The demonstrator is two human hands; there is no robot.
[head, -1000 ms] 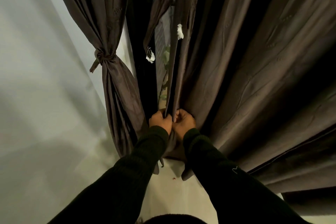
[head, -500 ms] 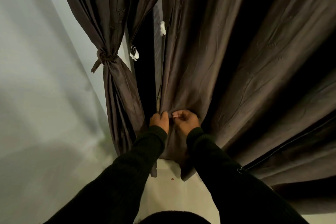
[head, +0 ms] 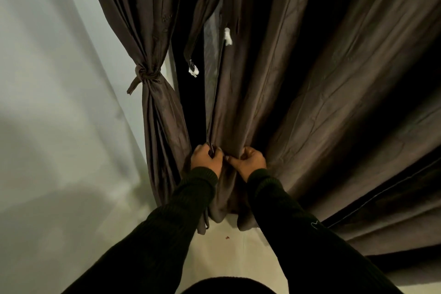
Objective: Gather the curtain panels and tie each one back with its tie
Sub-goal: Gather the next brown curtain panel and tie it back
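A dark brown curtain panel (head: 152,31) on the left hangs gathered, bound at mid-height by a knotted tie (head: 146,75). A wider brown panel (head: 298,83) spreads loose across the right. My left hand (head: 206,159) grips this loose panel's left edge. My right hand (head: 249,161) pinches a fold of the same panel just beside it, knuckles nearly touching the left. A loose brown tie strap (head: 202,21) with a white tag at its end dangles above my hands, in the dark gap between the panels.
A pale wall (head: 59,102) runs down the left. Light floor (head: 226,253) lies below the curtain hems, with a small red speck on it. My dark sleeves fill the lower middle. A second white tag (head: 228,36) hangs on the loose panel's edge.
My hands have drawn slightly apart, the right one taking in a new fold of the loose panel. The dangling strap has swung a little.
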